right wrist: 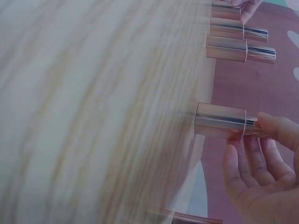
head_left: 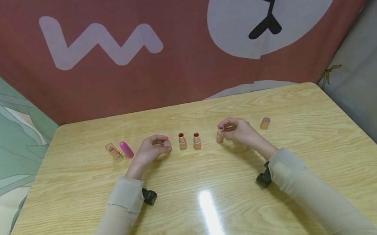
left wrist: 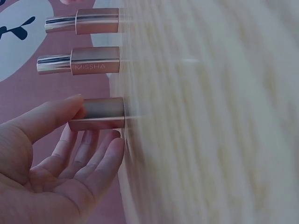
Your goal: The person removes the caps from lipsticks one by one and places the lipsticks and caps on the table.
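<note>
My left hand [head_left: 150,149] pinches a small rose-gold lipstick cap [left wrist: 100,113] that stands on the table; whether a tube is inside it is hidden. To its right, two uncapped lipstick tubes [head_left: 182,141] stand upright with shiny metal necks. My right hand [head_left: 238,130] pinches the neck of another upright lipstick tube [right wrist: 220,120], its base on the table. Farther right stands a rose-gold block [head_left: 265,123] like a cap, apart from both hands.
Left of my left hand stand a clear-topped gold tube [head_left: 113,151] and a bright pink bullet-shaped item [head_left: 126,149]. The wooden table [head_left: 189,228] ends at a red patterned backdrop [head_left: 183,74]. Black wrist cameras [head_left: 149,197] hang under both sleeves.
</note>
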### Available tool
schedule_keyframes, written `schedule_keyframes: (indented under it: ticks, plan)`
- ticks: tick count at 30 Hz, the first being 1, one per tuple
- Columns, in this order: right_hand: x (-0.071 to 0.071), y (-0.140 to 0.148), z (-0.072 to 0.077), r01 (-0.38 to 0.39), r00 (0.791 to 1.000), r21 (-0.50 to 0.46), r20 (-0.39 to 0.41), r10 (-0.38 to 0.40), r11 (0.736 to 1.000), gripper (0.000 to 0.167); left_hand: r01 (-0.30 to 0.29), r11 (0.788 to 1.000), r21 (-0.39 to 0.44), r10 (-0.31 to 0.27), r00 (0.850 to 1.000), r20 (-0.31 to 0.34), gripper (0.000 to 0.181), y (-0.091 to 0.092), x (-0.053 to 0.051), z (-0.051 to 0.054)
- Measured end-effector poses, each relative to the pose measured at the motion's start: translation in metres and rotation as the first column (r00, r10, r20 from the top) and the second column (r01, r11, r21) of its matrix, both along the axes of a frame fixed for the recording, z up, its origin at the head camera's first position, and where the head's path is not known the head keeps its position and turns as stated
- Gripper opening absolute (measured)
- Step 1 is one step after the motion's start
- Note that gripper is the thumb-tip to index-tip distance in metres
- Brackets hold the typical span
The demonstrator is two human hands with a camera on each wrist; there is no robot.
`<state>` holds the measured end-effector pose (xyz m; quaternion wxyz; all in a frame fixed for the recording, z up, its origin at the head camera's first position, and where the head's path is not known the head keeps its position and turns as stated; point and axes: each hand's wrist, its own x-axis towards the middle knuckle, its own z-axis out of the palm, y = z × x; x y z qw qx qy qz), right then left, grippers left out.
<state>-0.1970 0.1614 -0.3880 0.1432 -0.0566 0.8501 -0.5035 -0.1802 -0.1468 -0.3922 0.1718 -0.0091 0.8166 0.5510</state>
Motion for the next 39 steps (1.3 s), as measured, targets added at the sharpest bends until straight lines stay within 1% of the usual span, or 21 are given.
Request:
schedule_keyframes:
  ticks: [7,13,17,21,24,27,32,36,39]
  plan:
    - [0.0,0.0,0.0,-0.002,1.0,0.005,-0.002,0.002,1.0,0.033,0.011,1.0,-0.029,-0.011,1.0,-0.02,0.044,-0.002,0.002,0.005]
    - [0.0,0.0,0.0,-0.01,1.0,0.0,0.004,0.01,1.0,0.035,0.044,0.998,-0.043,-0.045,0.999,-0.023,0.048,-0.006,0.004,0.011]
    - [0.0,0.001,0.0,-0.017,1.0,0.003,0.0,0.017,1.0,0.036,0.065,0.996,-0.062,-0.068,0.997,-0.045,0.05,-0.008,0.006,0.017]
    - [0.0,0.001,0.0,-0.017,1.0,0.001,-0.002,0.017,1.0,0.034,0.071,0.992,-0.101,-0.078,0.995,-0.065,0.052,-0.008,0.009,0.024]
    - [-0.001,0.0,0.0,-0.015,1.0,-0.001,-0.001,0.015,1.0,0.033,0.064,0.99,-0.125,-0.074,0.994,-0.075,0.055,-0.009,0.011,0.031]
    - [0.0,0.0,0.001,-0.014,1.0,0.001,0.002,0.014,1.0,0.033,0.067,0.987,-0.146,-0.083,0.991,-0.103,0.054,-0.012,0.013,0.038]
    - [-0.001,0.0,0.001,-0.012,1.0,0.001,0.004,0.012,1.0,0.034,0.061,0.99,-0.127,-0.08,0.985,-0.155,0.046,-0.022,0.018,0.05]
    - [0.0,0.0,0.002,-0.012,1.0,-0.001,0.006,0.012,1.0,0.034,0.052,0.993,-0.103,-0.069,0.983,-0.17,0.046,-0.032,0.023,0.062]
    - [0.001,0.0,0.002,-0.016,1.0,-0.002,0.004,0.016,1.0,0.035,0.03,0.993,-0.111,-0.048,0.987,-0.157,0.047,-0.041,0.028,0.071]
